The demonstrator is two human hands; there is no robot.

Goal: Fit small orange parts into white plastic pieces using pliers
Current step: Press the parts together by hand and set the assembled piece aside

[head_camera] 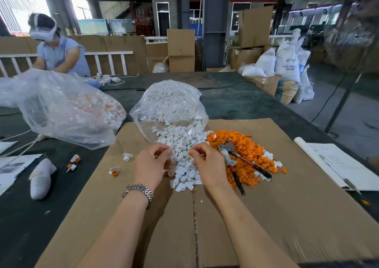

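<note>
Early going — your left hand (152, 166) pinches a white piece, right hand (207, 163) an orange part (190, 154); pliers (235, 161) idle at three o'clock, heaps unfitted.

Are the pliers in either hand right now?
No, the pliers lie on the orange parts, beside the right hand, while the left hand pinches a white piece.

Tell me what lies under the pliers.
The pliers lie on top of the pile of orange parts, which rests on the cardboard sheet. Whatever sits directly beneath the tool and deeper in the pile is covered.
</note>
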